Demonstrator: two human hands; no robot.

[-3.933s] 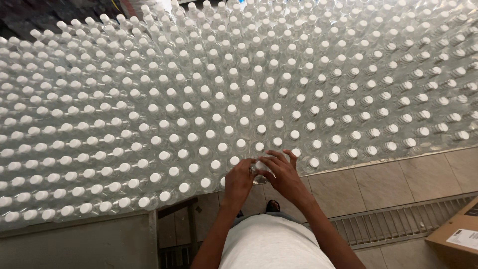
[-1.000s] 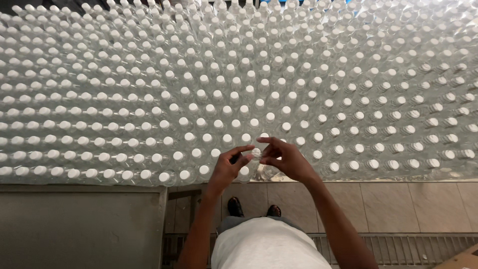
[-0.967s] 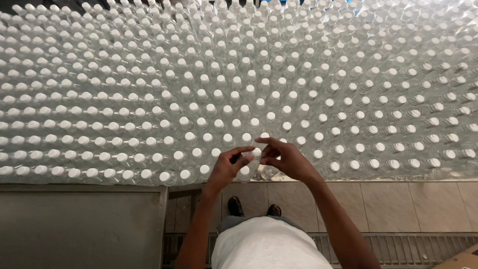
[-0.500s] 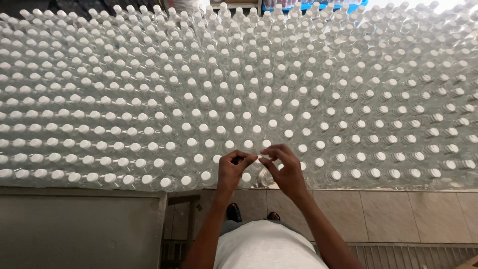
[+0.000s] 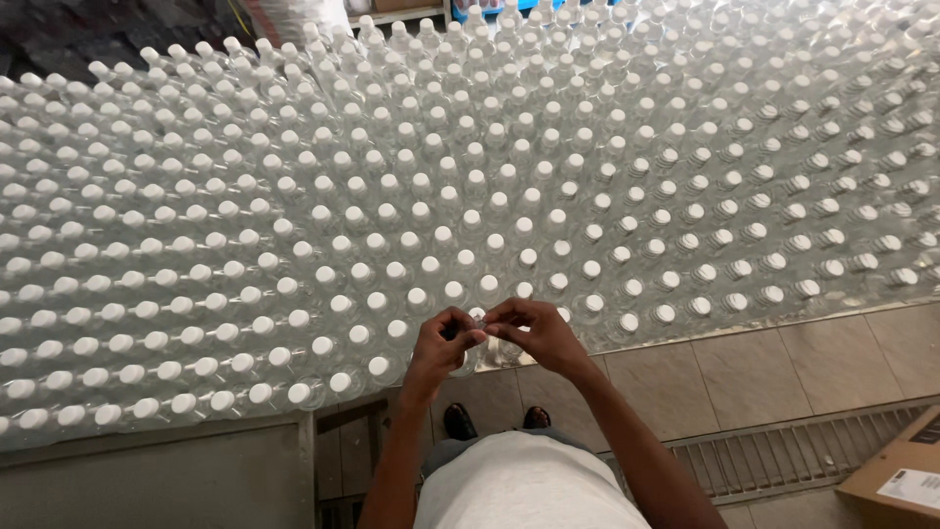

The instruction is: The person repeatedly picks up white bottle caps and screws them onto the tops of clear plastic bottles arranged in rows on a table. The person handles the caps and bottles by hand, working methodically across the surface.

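Observation:
A huge field of clear plastic bottles (image 5: pixel 470 186) with white caps fills the view in close rows. Both my hands meet at one bottle (image 5: pixel 480 345) on the near edge of the field, in front of my body. My left hand (image 5: pixel 441 345) pinches the bottle at its neck from the left. From the right, the fingertips of my right hand (image 5: pixel 534 333) close over its small white cap (image 5: pixel 478 315). My fingers hide most of that bottle's top.
A grey metal surface (image 5: pixel 147 475) lies at the lower left. Beige floor tiles (image 5: pixel 744 362) and a metal drain grate (image 5: pixel 783 446) run along the right, with a cardboard box (image 5: pixel 901 475) in the lower right corner. My dark shoes (image 5: pixel 458 419) show below the bottles.
The view has tilted and shifted, which brings the grate and the box back into sight. My hands have stayed together at the near-edge bottle, with the fingertips now drawn closer over its cap.

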